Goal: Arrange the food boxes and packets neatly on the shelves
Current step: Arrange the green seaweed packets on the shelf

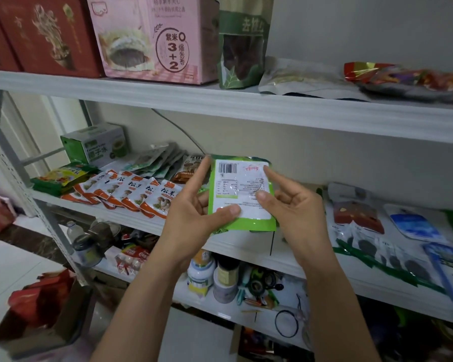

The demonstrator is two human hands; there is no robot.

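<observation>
The green packet (241,194) is held in the air by both hands, in front of the middle shelf (246,246) and a little above its near edge. Its long axis runs from near to far, slightly tilted to the right. The white back label faces the camera, and the end with the barcode points to the far side.

The left hand (194,212) pinches the packet at its near left corner. The thumb presses on the label and the index finger lies straight along the left edge up to the far corner. The other fingers are behind the packet. The right hand (296,205) holds the right side: its thumb presses on the label and its index fingertip touches the far right corner. Its other fingers are loosely curled at the right edge, and I cannot tell if they touch the packet.

On the middle shelf, to the left, a row of orange and white packets (131,192) lies overlapping. A closed green box (97,145) stands far behind them.

On the upper shelf (220,105) stand red boxes (42,35), a pink box (152,37) and an upright green pouch (242,48) with a window showing something dark inside.

On the floor at near left, an open cardboard box (71,330) contains red bags (37,301).
</observation>
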